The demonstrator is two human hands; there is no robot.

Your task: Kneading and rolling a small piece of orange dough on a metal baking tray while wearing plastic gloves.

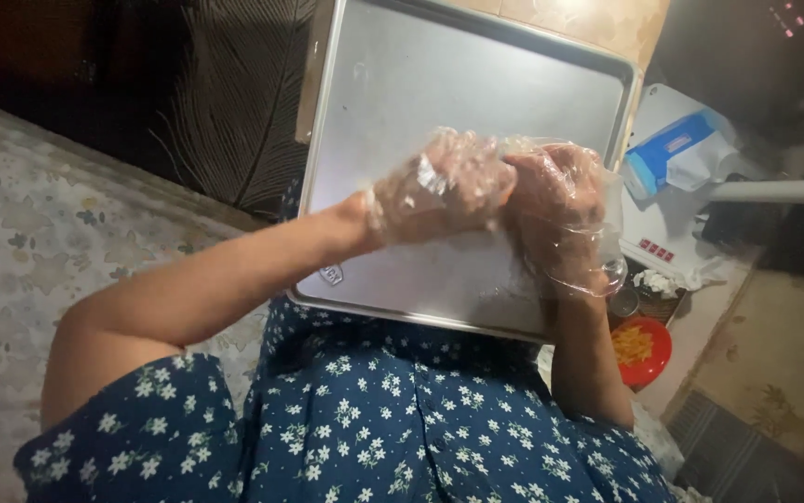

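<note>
A: Both hands over large rectangular silver metal baking tray (402, 102), bare, propped at waist against blue floral dress (392, 419).

B: Left hand (444, 186)?

A: In thin clear plastic glove, curled half-shut, pinching loose film of glove on right hand (560, 210). Right hand upright, fingers together, holding nothing else.

B: Risks?

A: Likely glove tearing if tugged hard. Tray unsupported by either hand; could tip or slide off lap.

B: Surroundings?

A: Red round bowl of yellow shreds (639, 349) below tray's right edge, blue-and-white tissue packet (686, 154) on white tabletop (662, 228) beyond. Falling tray could hit bowl.
</note>
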